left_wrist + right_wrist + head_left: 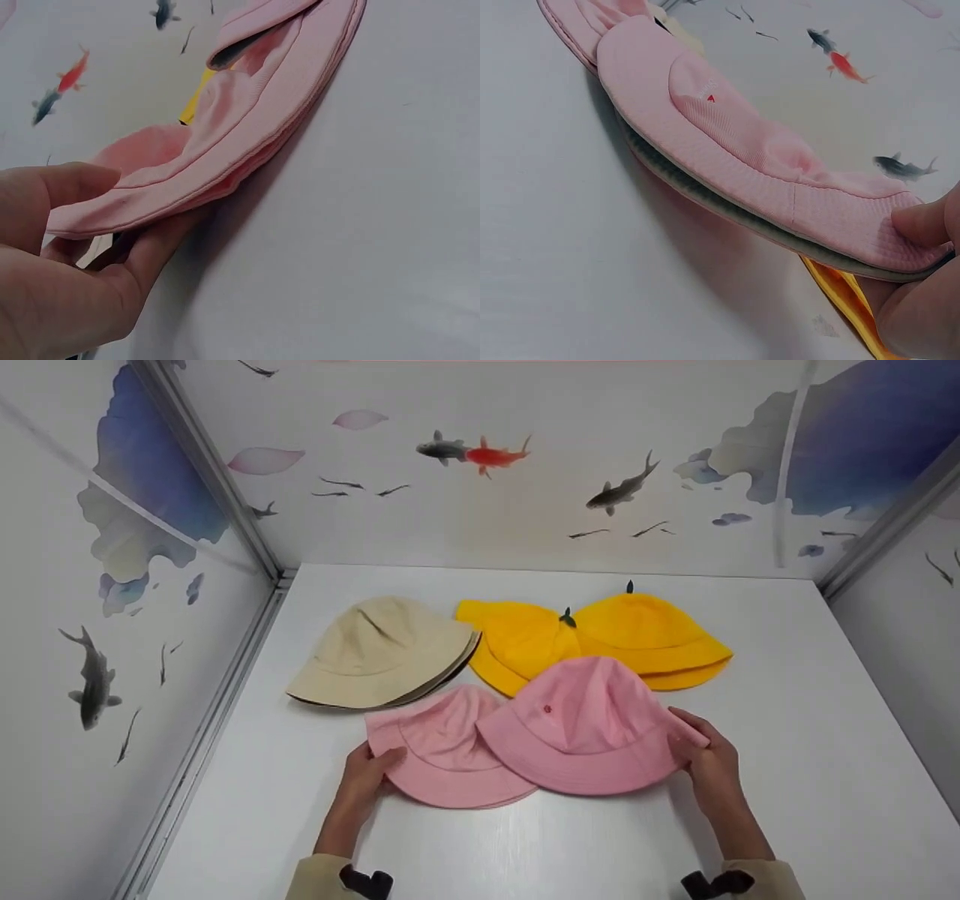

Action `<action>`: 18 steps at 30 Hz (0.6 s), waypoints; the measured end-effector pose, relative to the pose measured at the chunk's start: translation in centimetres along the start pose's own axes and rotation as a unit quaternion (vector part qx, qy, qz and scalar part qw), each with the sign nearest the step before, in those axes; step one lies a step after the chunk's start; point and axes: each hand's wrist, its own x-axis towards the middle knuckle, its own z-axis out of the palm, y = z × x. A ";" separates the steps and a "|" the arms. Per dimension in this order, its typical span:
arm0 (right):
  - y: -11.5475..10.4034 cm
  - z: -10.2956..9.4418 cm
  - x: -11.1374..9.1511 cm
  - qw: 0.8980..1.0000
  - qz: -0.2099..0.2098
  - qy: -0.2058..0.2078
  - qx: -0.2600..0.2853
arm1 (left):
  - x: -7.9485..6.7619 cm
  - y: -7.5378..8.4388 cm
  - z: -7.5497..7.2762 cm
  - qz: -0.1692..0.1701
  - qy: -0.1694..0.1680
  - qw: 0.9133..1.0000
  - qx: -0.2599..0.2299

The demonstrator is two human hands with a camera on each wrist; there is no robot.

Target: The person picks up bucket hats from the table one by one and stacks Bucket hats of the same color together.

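Note:
Two pink bucket hats lie side by side near the front of the table. With thumb on top and fingers beneath, my left hand (365,776) pinches the brim of the left, paler pink hat (450,780). My right hand (712,757) pinches the right end of the brim of the other pink hat (592,727), which overlaps the paler one and bears a small red mark. In the right wrist view that pink hat (727,150) shows a dark green lining under its raised brim. In the left wrist view the paler hat's brim (225,161) stands slightly off the table.
A beige bucket hat (382,652) with a dark underside lies at the back left. Two yellow hats, one on the left (525,637) and one on the right (637,622), overlap behind the pink ones. White walls (510,525) with painted fish enclose the white table (810,720).

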 end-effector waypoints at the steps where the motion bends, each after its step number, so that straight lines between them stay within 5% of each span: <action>1: 0.0 0.0 0.0 1.000 0.001 0.001 0.000 | 0.1 -0.1 0.0 0.000 -0.008 1.000 -0.008; 5: 0.2 0.1 0.0 1.000 0.009 0.003 -0.002 | 0.2 -0.7 0.4 0.006 -0.036 0.999 -0.019; 12: 0.4 0.1 -0.2 1.000 0.013 0.002 -0.002 | -0.4 -0.2 1.6 0.058 -0.059 0.996 0.044; 18: 0.2 0.1 -0.1 1.000 0.013 -0.001 -0.004 | -0.4 -0.5 1.8 0.067 -0.057 0.993 0.080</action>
